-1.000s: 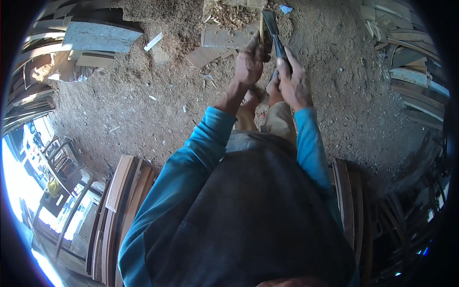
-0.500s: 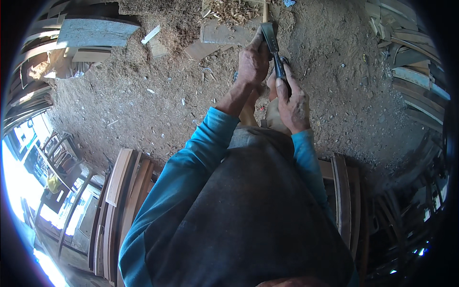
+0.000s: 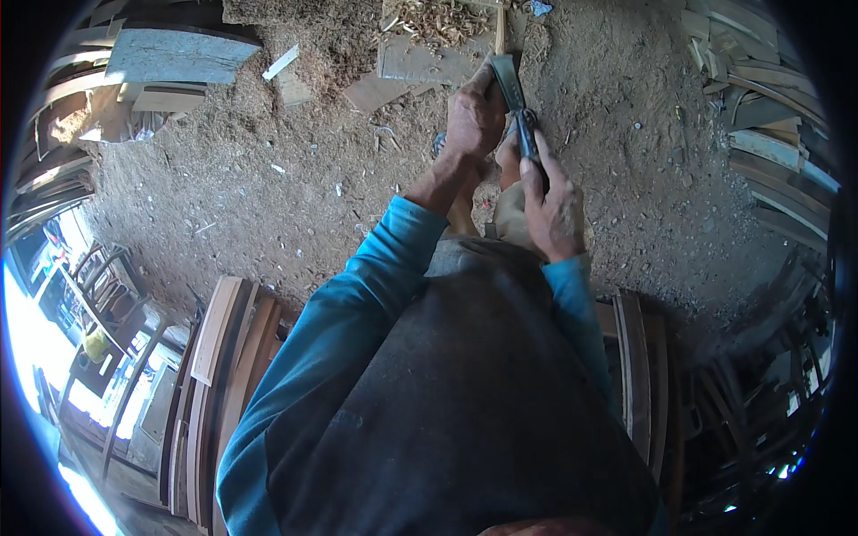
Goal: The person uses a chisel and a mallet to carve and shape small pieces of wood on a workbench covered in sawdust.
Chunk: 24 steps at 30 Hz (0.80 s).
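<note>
Head view: shows dirt floor [image 3: 286, 241] and, beyond, heaped shavings [image 3: 438, 22]; wraps the right hand [image 3: 554, 205] around a broad chisel [image 3: 510, 85], closes the left hand [image 3: 474, 121] on a slim wooden stick [image 3: 500, 31] jutting past the chisel's tip; could cut the left hand through a slip.
</note>
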### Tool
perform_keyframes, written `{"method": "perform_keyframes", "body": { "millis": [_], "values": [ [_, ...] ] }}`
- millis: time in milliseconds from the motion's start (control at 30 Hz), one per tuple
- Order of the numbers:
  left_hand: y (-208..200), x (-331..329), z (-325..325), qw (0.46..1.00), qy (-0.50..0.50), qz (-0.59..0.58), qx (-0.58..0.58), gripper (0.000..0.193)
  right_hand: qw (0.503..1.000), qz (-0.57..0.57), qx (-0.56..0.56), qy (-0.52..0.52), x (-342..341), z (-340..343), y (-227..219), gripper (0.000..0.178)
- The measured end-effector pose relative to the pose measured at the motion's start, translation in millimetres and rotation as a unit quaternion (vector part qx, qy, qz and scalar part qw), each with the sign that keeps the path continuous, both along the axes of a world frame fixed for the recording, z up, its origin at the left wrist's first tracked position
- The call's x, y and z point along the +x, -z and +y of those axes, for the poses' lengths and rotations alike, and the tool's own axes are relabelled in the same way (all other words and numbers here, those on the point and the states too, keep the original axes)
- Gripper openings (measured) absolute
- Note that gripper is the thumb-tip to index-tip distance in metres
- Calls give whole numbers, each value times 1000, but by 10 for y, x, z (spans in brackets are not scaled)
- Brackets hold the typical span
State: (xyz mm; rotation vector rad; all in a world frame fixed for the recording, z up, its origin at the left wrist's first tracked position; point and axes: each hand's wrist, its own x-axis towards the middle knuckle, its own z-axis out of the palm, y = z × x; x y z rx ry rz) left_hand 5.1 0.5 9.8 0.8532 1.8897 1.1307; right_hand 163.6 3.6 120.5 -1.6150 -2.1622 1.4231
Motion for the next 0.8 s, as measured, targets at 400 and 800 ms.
{"method": "perform_keyframes", "body": {
  "millis": [400, 800],
  "values": [
    [14, 49, -4, 998, -32, 16, 52, 50, 998, -7, 53, 32, -394, 438, 513, 51],
    [-76, 21, -7, 996, -57, 64, 18, 46, 990, 134, 52, 17, 193, -108, 211, 58]
  ]
}}
